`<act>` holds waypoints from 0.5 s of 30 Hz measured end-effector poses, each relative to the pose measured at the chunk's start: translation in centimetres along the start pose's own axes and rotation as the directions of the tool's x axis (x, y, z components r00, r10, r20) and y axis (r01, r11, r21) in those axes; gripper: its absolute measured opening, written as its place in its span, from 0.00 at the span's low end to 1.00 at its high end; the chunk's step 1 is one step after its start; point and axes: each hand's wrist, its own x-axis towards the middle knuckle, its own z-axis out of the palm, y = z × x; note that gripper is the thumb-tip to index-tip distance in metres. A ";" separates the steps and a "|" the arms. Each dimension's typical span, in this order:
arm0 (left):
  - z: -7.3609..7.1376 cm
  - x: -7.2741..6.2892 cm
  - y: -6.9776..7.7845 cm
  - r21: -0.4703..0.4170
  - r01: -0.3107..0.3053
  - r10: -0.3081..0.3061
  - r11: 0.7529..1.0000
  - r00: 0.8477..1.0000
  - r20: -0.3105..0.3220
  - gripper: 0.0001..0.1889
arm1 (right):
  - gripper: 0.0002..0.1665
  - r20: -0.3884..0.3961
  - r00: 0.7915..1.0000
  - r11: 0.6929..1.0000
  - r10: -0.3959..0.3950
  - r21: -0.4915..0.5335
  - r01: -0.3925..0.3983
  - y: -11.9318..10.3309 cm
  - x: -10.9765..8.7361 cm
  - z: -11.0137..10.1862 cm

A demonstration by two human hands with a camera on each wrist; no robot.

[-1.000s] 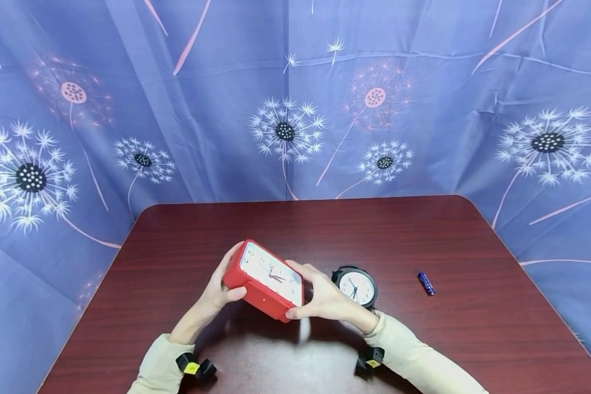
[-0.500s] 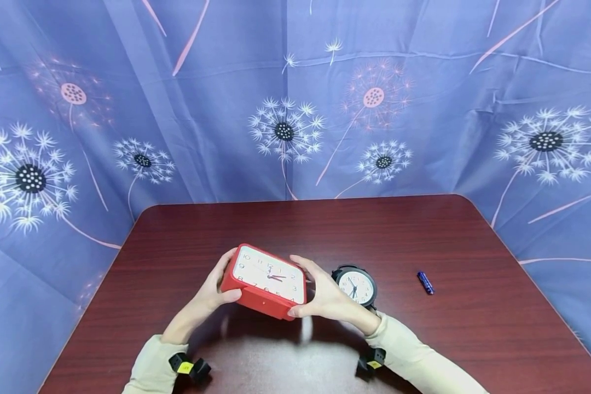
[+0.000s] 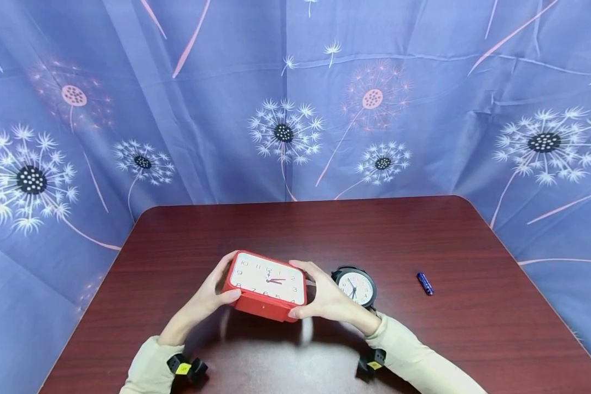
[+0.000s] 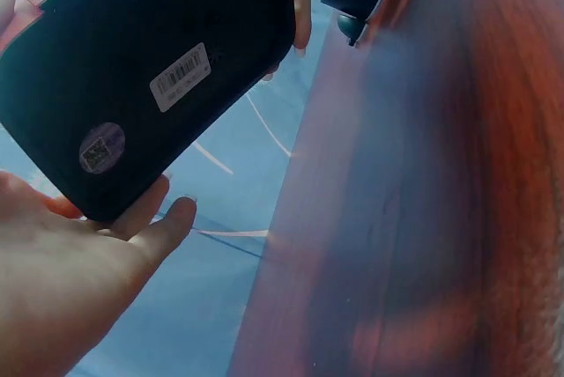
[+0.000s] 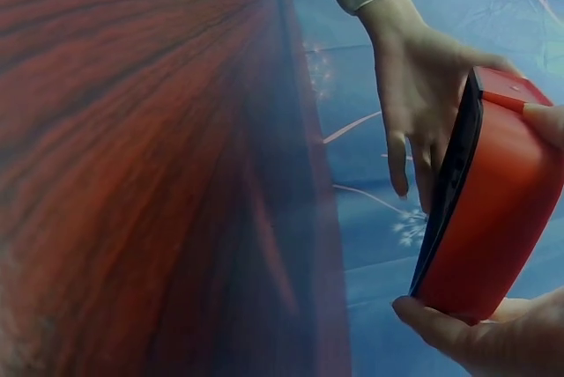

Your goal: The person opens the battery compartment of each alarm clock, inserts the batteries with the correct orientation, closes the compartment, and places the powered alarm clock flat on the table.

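A red rectangular alarm clock [image 3: 263, 282] with a white dial is held up over the table, its face tilted upward. My left hand [image 3: 208, 295] grips its left end, thumb on the front lower edge. At the other end my right hand [image 3: 322, 293] grips the right side, with the thumb at the lower corner. In the left wrist view the clock's black back [image 4: 150, 69] shows a barcode label and a round sticker. The right wrist view shows the red side [image 5: 498, 210] between both hands. Just right of my right hand stands a round black alarm clock [image 3: 355, 287], partly hidden by the wrist.
A blue battery [image 3: 425, 283] lies on the right part of the dark red wooden table [image 3: 202, 224]. Behind the table hangs a blue curtain [image 3: 216, 109] with dandelion prints. Each sleeve carries a black wrist camera.
The red clock has turned from a steep slant to nearly level, its left end dropping and its face tipping further into view. The left hand moved slightly down and left; the right barely moved.
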 end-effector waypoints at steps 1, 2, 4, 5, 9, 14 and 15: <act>0.0 0.0 -0.1 0.003 -0.008 0.008 1.000 1.000 0.009 0.42 | 0.56 0.006 1.000 1.000 0.001 0.010 -0.001 0.0 0.0 0.0; -0.1 0.0 -0.1 0.008 -0.016 0.016 1.000 1.000 0.018 0.41 | 0.56 0.011 1.000 1.000 0.003 0.019 -0.003 0.1 0.0 0.0; -0.1 0.0 -0.3 0.019 -0.029 0.029 0.999 0.999 0.030 0.40 | 0.56 0.021 1.000 0.999 0.008 0.042 -0.009 0.1 0.0 0.0; -0.1 0.0 -0.3 0.024 -0.033 0.032 0.999 0.999 0.036 0.40 | 0.56 0.026 1.000 0.998 0.010 0.055 -0.011 0.1 0.0 0.0; -0.2 -0.1 -0.5 0.041 -0.040 0.038 0.998 0.998 0.044 0.40 | 0.55 0.023 1.000 0.995 0.012 0.096 -0.015 0.0 0.0 0.0; -0.2 -0.3 -0.7 0.041 -0.032 0.029 0.999 0.998 0.055 0.39 | 0.52 0.017 1.000 0.988 -0.010 0.151 0.007 0.2 0.1 -0.1; -0.2 -0.3 -0.7 0.047 -0.031 0.028 0.998 0.998 0.055 0.38 | 0.52 0.014 1.000 0.988 -0.015 0.155 0.012 0.2 0.1 -0.1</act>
